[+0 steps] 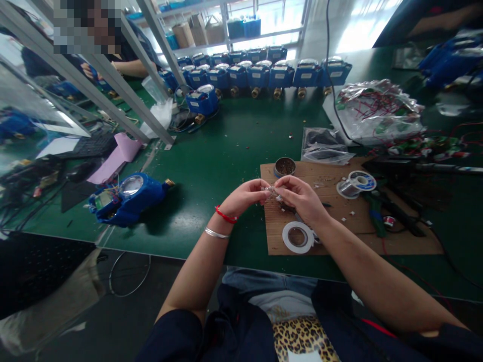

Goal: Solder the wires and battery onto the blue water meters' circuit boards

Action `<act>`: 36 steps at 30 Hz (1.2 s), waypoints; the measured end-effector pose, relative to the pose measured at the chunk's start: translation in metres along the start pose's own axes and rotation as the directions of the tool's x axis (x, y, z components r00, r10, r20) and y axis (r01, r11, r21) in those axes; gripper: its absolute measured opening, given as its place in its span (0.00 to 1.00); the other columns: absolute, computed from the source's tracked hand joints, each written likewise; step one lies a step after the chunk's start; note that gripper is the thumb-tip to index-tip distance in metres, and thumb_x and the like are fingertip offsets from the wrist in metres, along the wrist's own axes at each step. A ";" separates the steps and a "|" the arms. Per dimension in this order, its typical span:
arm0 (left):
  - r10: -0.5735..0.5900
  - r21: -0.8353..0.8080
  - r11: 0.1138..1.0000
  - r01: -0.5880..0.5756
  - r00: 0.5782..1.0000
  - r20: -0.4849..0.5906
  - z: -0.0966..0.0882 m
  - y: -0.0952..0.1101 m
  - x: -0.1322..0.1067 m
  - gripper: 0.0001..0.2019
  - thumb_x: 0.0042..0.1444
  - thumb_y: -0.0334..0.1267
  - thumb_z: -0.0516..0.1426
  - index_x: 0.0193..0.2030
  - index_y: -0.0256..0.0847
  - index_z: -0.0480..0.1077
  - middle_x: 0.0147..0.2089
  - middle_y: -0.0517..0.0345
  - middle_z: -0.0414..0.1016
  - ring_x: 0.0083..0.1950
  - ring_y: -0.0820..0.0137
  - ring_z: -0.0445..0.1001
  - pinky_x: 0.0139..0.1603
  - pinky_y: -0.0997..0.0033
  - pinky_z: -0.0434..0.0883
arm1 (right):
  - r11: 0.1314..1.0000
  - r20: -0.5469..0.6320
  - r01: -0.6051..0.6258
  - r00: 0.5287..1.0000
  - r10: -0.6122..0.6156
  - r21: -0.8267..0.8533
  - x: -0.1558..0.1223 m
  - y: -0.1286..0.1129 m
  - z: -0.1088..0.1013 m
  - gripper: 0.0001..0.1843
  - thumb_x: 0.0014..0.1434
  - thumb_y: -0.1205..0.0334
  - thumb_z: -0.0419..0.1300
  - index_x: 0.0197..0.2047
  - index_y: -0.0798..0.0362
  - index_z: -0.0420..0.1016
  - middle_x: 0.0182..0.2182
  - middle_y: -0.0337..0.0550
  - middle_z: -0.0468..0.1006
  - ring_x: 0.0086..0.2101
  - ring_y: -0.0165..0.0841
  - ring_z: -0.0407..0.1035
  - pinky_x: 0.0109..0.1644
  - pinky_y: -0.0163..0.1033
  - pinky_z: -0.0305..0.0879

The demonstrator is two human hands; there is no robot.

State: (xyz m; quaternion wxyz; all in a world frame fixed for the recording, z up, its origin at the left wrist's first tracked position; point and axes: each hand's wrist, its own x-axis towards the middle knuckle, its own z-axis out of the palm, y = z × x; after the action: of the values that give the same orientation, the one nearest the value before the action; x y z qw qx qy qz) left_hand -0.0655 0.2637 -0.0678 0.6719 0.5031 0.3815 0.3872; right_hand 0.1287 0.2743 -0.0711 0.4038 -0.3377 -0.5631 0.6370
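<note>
My left hand (248, 195) and my right hand (298, 197) meet above the left edge of a cardboard sheet (362, 241). Both are closed, thumb against fingers, around a small whitish and silvery piece (270, 191) held between them. Its kind is too small to make out. Just beyond my fingertips stands a round tin (285, 166) with brown, grainy contents. Nearer to me a roll of white tape (298, 237) lies flat on the cardboard. A dark tool lies partly hidden under my right hand.
A solder wire spool (355, 184) and green-handled pliers (375, 213) lie to the right. An opened blue meter (130, 197) sits at left; several blue meters (258, 74) line the back. Bags of red-wired boards (377, 108) lie back right. A person (132, 68) works behind the metal frame.
</note>
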 end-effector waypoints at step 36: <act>0.022 -0.115 0.993 -0.022 1.000 0.000 0.003 -0.001 0.001 0.23 0.51 0.36 0.65 0.54 0.39 0.68 0.39 0.54 0.75 0.35 0.73 0.75 0.39 0.73 0.70 | 1.000 -0.114 -0.013 0.993 0.015 0.016 0.005 0.003 0.001 0.16 0.55 0.50 0.63 0.39 0.52 0.68 0.23 0.31 0.63 0.19 0.20 0.50 0.20 0.30 0.43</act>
State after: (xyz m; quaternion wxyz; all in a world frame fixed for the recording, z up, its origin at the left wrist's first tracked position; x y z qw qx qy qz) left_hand -0.0627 0.2634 -0.0681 0.6956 0.4680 0.3528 0.4155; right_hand 0.1253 0.2785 -0.0734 0.4336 -0.3746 -0.5316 0.6238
